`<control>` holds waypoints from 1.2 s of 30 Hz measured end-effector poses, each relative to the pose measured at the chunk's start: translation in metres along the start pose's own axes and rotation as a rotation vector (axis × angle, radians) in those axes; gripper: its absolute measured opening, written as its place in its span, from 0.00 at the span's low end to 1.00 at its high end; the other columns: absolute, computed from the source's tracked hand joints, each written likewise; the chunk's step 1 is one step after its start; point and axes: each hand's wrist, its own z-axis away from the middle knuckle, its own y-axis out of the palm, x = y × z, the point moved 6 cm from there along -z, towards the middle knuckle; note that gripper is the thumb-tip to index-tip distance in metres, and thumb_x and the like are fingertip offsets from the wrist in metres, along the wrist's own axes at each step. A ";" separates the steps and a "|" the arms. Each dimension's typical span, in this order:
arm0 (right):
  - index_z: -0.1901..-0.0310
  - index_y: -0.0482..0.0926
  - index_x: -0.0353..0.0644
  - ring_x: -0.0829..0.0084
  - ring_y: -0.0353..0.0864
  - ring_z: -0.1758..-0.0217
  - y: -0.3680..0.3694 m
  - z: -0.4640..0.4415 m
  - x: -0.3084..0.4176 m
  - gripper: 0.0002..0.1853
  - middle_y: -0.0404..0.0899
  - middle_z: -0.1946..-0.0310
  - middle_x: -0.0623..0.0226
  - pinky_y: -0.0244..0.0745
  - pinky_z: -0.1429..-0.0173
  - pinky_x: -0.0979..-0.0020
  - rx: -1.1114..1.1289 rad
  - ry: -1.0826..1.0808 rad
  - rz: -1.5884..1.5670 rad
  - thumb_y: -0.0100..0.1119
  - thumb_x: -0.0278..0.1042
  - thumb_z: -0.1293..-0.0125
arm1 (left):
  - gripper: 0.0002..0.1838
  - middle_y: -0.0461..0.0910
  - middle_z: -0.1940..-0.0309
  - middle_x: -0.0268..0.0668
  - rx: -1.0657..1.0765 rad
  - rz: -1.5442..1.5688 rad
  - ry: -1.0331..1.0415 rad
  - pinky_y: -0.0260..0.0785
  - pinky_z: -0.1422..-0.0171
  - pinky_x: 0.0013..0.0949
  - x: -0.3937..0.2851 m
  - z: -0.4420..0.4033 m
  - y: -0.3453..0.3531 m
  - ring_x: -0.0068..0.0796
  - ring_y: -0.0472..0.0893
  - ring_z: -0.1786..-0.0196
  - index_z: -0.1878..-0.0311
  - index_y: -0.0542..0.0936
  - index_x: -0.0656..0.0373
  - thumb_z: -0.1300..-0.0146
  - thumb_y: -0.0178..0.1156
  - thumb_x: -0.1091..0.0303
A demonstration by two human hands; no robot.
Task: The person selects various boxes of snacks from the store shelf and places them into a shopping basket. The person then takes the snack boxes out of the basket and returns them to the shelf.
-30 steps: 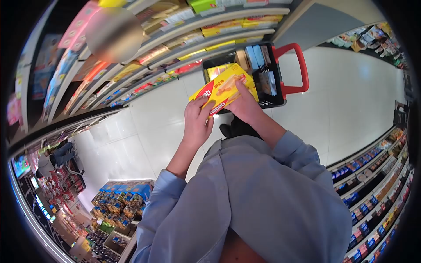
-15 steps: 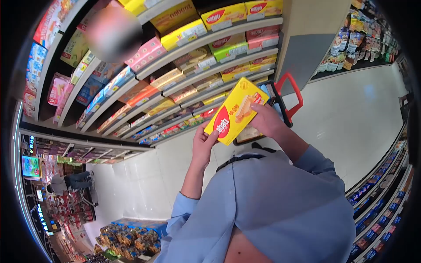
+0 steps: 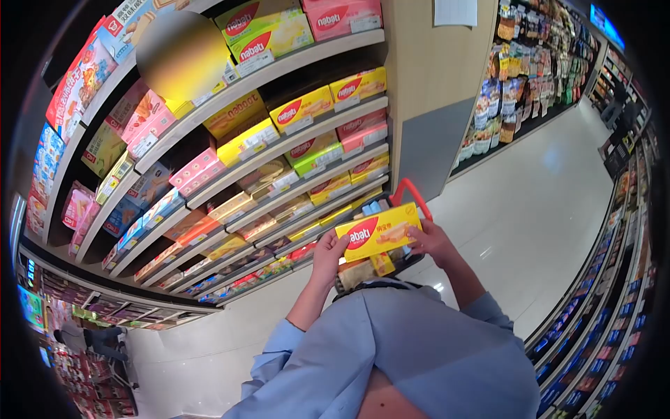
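A yellow Nabati wafer box (image 3: 379, 232) is held level in front of my body, its printed front facing up toward me. My left hand (image 3: 329, 253) grips its left end, thumb on the front face. At the right end, my right hand (image 3: 431, 243) pinches the box by its edge. Beneath it stands a shopping basket with a red handle (image 3: 417, 198), partly hidden by the box. Packaged goods lie inside the basket, among them a yellow pack (image 3: 382, 264).
Shelves of boxed wafers and biscuits (image 3: 300, 112) rise ahead and to the left. A wooden pillar (image 3: 426, 91) ends them, with hanging snack bags (image 3: 520, 84) beyond. More shelves (image 3: 593, 335) line the right. A person (image 3: 91, 339) stands far left on the pale floor (image 3: 502, 223).
The box has turned from a steep slant to nearly level and come lower in view. Both hands still hold it. My view has lifted, showing more of the upper shelves.
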 end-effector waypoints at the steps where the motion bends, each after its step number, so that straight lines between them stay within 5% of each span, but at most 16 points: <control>1: 0.47 0.76 0.36 0.76 0.83 0.61 -0.012 -0.004 0.002 0.22 0.81 0.58 0.63 0.81 0.62 0.75 -0.023 -0.009 0.041 0.60 0.48 0.29 | 0.14 0.83 0.62 0.25 0.041 -0.057 0.037 0.68 0.59 0.19 0.006 -0.013 0.009 0.10 0.78 0.62 0.44 0.78 0.59 0.29 0.62 0.65; 3: 0.45 0.77 0.35 0.77 0.83 0.63 -0.045 -0.031 -0.008 0.21 0.82 0.60 0.65 0.81 0.60 0.75 -0.035 -0.005 0.016 0.60 0.44 0.28 | 0.21 0.83 0.52 0.31 0.159 -0.040 -0.031 0.72 0.47 0.22 0.013 -0.036 0.030 0.16 0.81 0.52 0.35 0.73 0.63 0.28 0.60 0.69; 8: 0.35 0.71 0.37 0.76 0.83 0.58 -0.078 -0.092 0.058 0.23 0.82 0.53 0.65 0.82 0.57 0.75 -0.019 -0.152 0.013 0.58 0.39 0.27 | 0.46 0.78 0.54 0.30 0.161 -0.206 -0.026 0.71 0.55 0.23 -0.003 -0.088 0.068 0.16 0.76 0.58 0.19 0.46 0.59 0.33 0.65 0.71; 12: 0.32 0.68 0.39 0.80 0.81 0.64 -0.074 -0.145 0.131 0.25 0.83 0.55 0.66 0.77 0.65 0.77 0.006 -0.355 0.132 0.56 0.39 0.27 | 0.35 0.78 0.43 0.39 0.118 -0.211 0.248 0.73 0.42 0.27 -0.056 -0.155 0.086 0.23 0.79 0.45 0.25 0.58 0.65 0.32 0.60 0.80; 18: 0.32 0.66 0.40 0.73 0.79 0.76 -0.045 -0.244 0.247 0.27 0.83 0.61 0.59 0.77 0.69 0.70 0.040 -0.521 0.431 0.55 0.44 0.26 | 0.27 0.81 0.47 0.40 -0.072 -0.392 0.395 0.72 0.40 0.28 -0.176 -0.231 0.082 0.25 0.80 0.46 0.32 0.67 0.67 0.32 0.62 0.74; 23: 0.38 0.70 0.36 0.51 0.86 0.58 -0.022 -0.338 0.302 0.24 0.83 0.57 0.48 0.80 0.55 0.57 -0.008 -0.728 0.444 0.55 0.44 0.29 | 0.24 0.79 0.43 0.40 -0.093 -0.537 0.529 0.72 0.40 0.28 -0.239 -0.296 0.068 0.24 0.79 0.44 0.33 0.69 0.66 0.31 0.60 0.73; 27: 0.48 0.69 0.32 0.40 0.81 0.50 -0.012 -0.348 0.340 0.20 0.81 0.56 0.39 0.77 0.46 0.50 -0.146 -0.790 0.640 0.55 0.41 0.30 | 0.21 0.84 0.52 0.37 -0.264 -0.911 0.506 0.74 0.54 0.26 -0.264 -0.348 0.054 0.18 0.81 0.55 0.40 0.74 0.69 0.33 0.63 0.71; 29: 0.52 0.68 0.31 0.38 0.81 0.50 -0.015 -0.358 0.342 0.19 0.81 0.57 0.37 0.77 0.45 0.49 -0.227 -0.728 0.714 0.55 0.41 0.31 | 0.22 0.85 0.65 0.49 -0.343 -0.997 0.496 0.74 0.58 0.37 -0.266 -0.356 0.065 0.34 0.84 0.63 0.55 0.80 0.74 0.36 0.66 0.59; 30: 0.45 0.67 0.29 0.39 0.79 0.46 -0.018 -0.364 0.336 0.24 0.78 0.52 0.34 0.77 0.43 0.49 -0.198 -0.623 0.750 0.57 0.41 0.32 | 0.25 0.84 0.68 0.54 -0.387 -1.108 0.461 0.75 0.57 0.42 -0.259 -0.368 0.064 0.43 0.85 0.64 0.59 0.80 0.76 0.37 0.67 0.55; 32: 0.37 0.63 0.28 0.41 0.78 0.43 -0.024 -0.359 0.320 0.30 0.75 0.45 0.34 0.78 0.44 0.52 -0.246 -0.772 0.771 0.58 0.42 0.32 | 0.33 0.80 0.67 0.67 -0.436 -1.191 0.404 0.74 0.54 0.51 -0.252 -0.378 0.073 0.63 0.83 0.60 0.68 0.82 0.77 0.39 0.66 0.46; 33: 0.33 0.61 0.28 0.42 0.78 0.42 -0.027 -0.352 0.311 0.33 0.73 0.42 0.33 0.78 0.45 0.53 -0.269 -0.854 0.784 0.58 0.42 0.32 | 0.31 0.82 0.69 0.61 -0.431 -1.202 0.273 0.74 0.55 0.47 -0.248 -0.388 0.073 0.53 0.85 0.62 0.63 0.82 0.77 0.39 0.66 0.47; 36: 0.27 0.55 0.30 0.48 0.76 0.37 -0.034 -0.324 0.276 0.39 0.70 0.36 0.37 0.77 0.40 0.59 -0.044 -0.853 0.696 0.60 0.41 0.32 | 0.33 0.83 0.63 0.64 -0.417 -1.243 0.308 0.75 0.49 0.46 -0.251 -0.383 0.086 0.56 0.85 0.54 0.59 0.82 0.78 0.38 0.65 0.46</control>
